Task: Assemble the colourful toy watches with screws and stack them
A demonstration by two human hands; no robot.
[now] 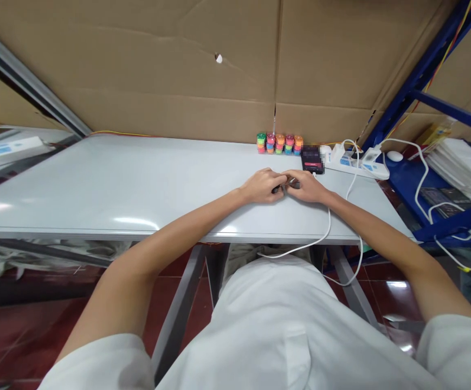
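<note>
Both my hands rest together on the pale grey table [137,184], near its middle right. My left hand [262,186] has its fingers curled round a small dark object [284,187]. My right hand [306,187] pinches the same object from the other side. The object is mostly hidden by my fingers and too small to name. A white cable [328,225] runs past my right wrist and over the table's front edge.
A row of small coloured stacked tubs [279,143] stands at the back edge by the cardboard wall. A dark phone [312,158] lies beside a white power strip [357,162] with plugs. Blue shelving [442,97] with white stacked items stands at the right.
</note>
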